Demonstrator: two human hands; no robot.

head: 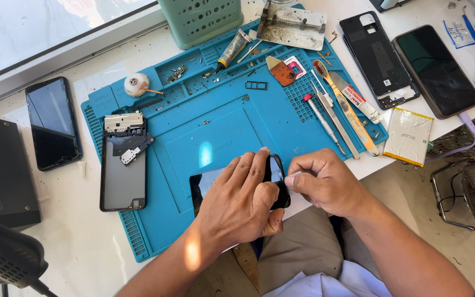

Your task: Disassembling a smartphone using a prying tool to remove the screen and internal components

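My left hand [241, 201] lies flat over a black phone [207, 184] at the near edge of a blue repair mat [215, 118], pressing it down with spread fingers. Most of the phone is hidden under the palm. My right hand [325, 182] is at the phone's right end, with its thumb and forefinger pinched on something small and pale at that edge; what it is I cannot tell.
A disassembled phone frame [122, 165] lies on the mat's left. Tweezers, screwdrivers and a toothbrush [339, 107] lie at the right. A dark phone [52, 122] is on the left, a back cover [377, 58] and another phone [437, 70] far right, beside a battery [409, 136]. A green basket [200, 21] stands behind.
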